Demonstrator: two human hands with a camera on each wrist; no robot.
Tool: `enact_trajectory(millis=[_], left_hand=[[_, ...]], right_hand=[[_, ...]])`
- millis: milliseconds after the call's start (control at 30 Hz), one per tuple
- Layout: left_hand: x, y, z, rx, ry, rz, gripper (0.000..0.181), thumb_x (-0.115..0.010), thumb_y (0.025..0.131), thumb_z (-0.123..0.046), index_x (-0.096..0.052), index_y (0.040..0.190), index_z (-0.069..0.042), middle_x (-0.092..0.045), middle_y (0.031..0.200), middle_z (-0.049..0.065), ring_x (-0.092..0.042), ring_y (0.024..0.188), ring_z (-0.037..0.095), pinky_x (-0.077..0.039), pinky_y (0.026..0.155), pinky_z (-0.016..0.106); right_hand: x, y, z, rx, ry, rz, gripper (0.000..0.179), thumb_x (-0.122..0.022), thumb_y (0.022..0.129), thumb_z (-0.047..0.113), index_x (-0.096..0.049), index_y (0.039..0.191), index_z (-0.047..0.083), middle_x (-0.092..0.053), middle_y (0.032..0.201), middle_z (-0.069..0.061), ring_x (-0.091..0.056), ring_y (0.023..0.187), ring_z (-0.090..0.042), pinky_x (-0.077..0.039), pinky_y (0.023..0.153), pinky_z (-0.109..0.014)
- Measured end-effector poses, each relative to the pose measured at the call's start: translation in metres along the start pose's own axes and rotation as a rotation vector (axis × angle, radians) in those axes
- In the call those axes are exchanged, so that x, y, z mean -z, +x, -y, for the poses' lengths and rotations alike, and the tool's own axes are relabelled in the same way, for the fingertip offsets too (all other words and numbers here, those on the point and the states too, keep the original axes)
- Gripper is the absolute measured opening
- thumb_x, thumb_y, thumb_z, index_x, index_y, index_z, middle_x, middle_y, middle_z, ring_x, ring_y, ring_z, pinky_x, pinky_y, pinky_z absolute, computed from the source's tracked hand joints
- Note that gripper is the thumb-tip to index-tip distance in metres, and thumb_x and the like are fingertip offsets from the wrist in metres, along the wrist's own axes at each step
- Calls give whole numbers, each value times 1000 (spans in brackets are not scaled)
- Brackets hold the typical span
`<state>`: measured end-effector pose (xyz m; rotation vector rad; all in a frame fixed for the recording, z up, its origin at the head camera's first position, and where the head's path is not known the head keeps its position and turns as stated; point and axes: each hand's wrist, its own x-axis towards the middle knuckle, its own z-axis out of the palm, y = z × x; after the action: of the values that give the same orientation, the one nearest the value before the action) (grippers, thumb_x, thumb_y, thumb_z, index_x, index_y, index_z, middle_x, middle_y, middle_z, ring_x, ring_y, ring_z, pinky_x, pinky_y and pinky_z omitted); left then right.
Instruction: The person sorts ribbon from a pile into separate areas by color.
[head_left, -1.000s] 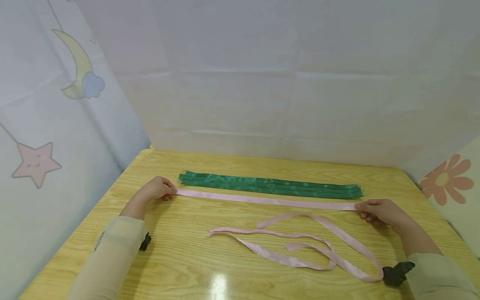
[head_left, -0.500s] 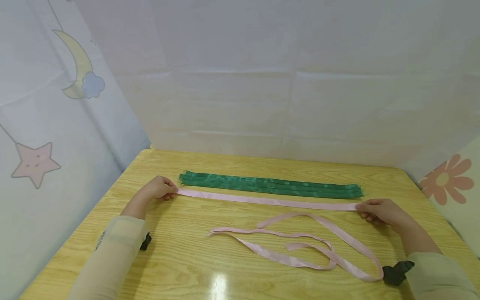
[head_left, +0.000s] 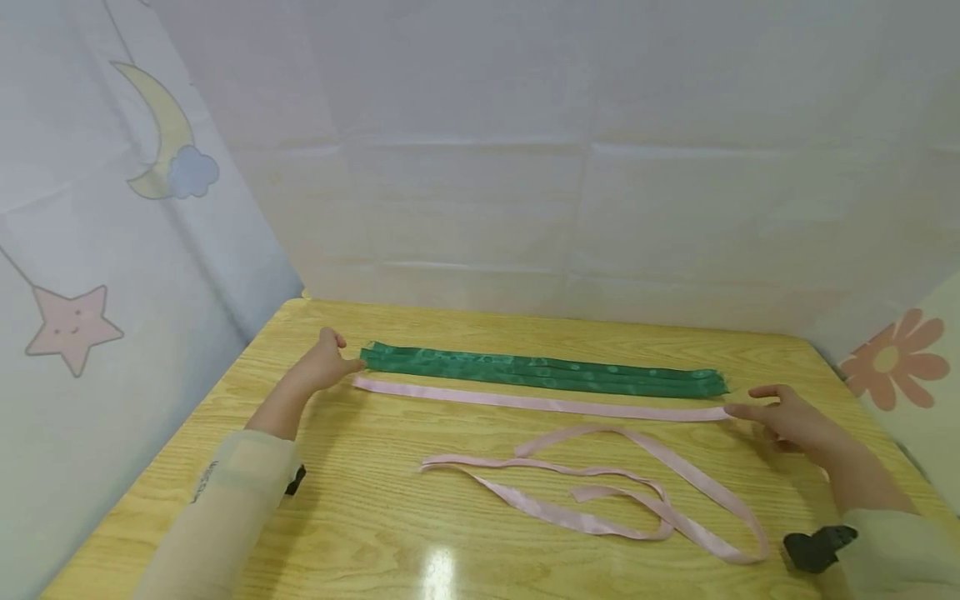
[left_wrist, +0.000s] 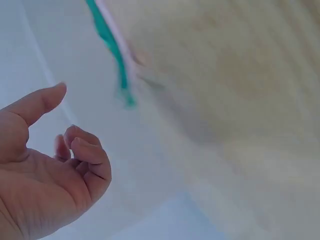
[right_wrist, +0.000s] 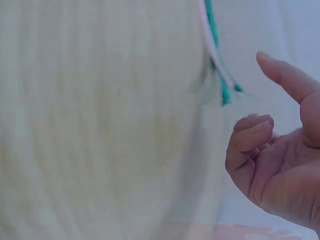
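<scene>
A flat pink ribbon (head_left: pixel 540 403) stretches across the table, just in front of several green ribbons (head_left: pixel 540 370) laid side by side. My left hand (head_left: pixel 318 365) is at the left ends of the ribbons, its thumb and fingers spread apart. In the left wrist view, nothing is between the thumb and the loosely bent fingers of the left hand (left_wrist: pixel 60 165). Beyond the pink ribbon's right end, my right hand (head_left: pixel 791 422) also has thumb and fingers apart. The right wrist view shows that right hand (right_wrist: pixel 280 150) holding nothing.
Closer to me, loose pink ribbons (head_left: pixel 712 488) lie in loops on the wooden table (head_left: pixel 337 533). A pale cloth (head_left: pixel 480 167) hangs behind the table, and a printed sheet (head_left: pixel 75 233) stands along the left side.
Both hands have let go of the pink ribbon's ends. The left hand has lifted slightly up and away, and the right hand has shifted right. The ribbon stays stretched on the table.
</scene>
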<state>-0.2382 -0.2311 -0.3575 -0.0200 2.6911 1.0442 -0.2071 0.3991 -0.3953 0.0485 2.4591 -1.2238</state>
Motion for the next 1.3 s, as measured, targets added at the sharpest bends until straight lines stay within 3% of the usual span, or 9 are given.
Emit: enact_trajectory(millis=[100, 233, 333, 500, 667, 833, 933, 1100, 1300], left_hand=[[-15, -5, -35, -113, 53, 16, 42, -54, 95, -24, -27, 114, 2, -42, 81, 10, -42, 69, 22, -36, 63, 34], [-52, -9, -83, -262, 200, 176, 23, -58, 93, -27, -50, 100, -6, -53, 89, 6, -48, 72, 18, -41, 62, 32], [-86, -7, -108, -327, 339, 300, 15, -61, 91, -30, -62, 90, -15, -59, 90, -2, -54, 76, 13, -45, 65, 31], [-137, -9, -130, -356, 479, 381, 18, -65, 87, -37, -68, 82, -20, -62, 80, -8, -53, 66, 7, -46, 61, 27], [-162, -13, -135, -395, 527, 363, 24, -67, 86, -32, -63, 67, -18, -52, 58, -8, -38, 51, 8, -36, 50, 24], [-160, -15, -138, -411, 476, 363, 23, -65, 88, -24, -61, 67, -15, -49, 56, -6, -37, 48, 8, -35, 49, 24], [-151, -14, -141, -429, 415, 361, 15, -63, 89, -24, -64, 76, -17, -58, 69, -6, -46, 56, 9, -41, 55, 26], [-130, -11, -149, -470, 333, 345, 14, -59, 92, -26, -66, 86, -16, -59, 80, -8, -49, 64, 10, -44, 62, 27], [-105, -9, -152, -450, 211, 306, 22, -56, 94, -27, -68, 90, -8, -63, 84, 5, -44, 61, 12, -40, 59, 29]], right_hand=[[2, -6, 11, 44, -26, 44, 72, -52, 95, 38, -17, 135, -10, -35, 68, -3, -31, 50, -11, -35, 47, -32], [-2, -8, 27, 115, -56, 154, 51, -52, 96, 32, -38, 127, -7, -45, 72, -6, -42, 58, -16, -40, 51, -33], [-9, -8, 34, 149, -59, 236, 44, -50, 97, 28, -43, 124, -6, -49, 80, -11, -46, 64, -21, -41, 54, -34], [-14, -4, 37, 171, -50, 308, 41, -48, 98, 25, -45, 121, -8, -50, 85, -14, -47, 66, -20, -41, 54, -35], [-16, -1, 35, 181, -39, 336, 38, -48, 98, 23, -48, 119, -8, -51, 83, -13, -47, 65, -20, -42, 55, -36], [-23, 3, 34, 202, -43, 404, 34, -50, 97, 18, -50, 119, -7, -54, 89, -12, -48, 68, -19, -43, 58, -36], [-29, 5, 36, 245, -41, 480, 31, -52, 95, 14, -52, 117, -8, -56, 87, -10, -44, 62, -15, -40, 53, -34], [-39, 6, 35, 297, -50, 581, 23, -60, 89, 8, -57, 104, -10, -52, 72, 1, -39, 55, -6, -35, 49, -28], [-49, 4, 37, 318, -174, 556, 17, -71, 81, 13, -64, 84, -2, -49, 63, 6, -38, 51, -3, -33, 46, -22]])
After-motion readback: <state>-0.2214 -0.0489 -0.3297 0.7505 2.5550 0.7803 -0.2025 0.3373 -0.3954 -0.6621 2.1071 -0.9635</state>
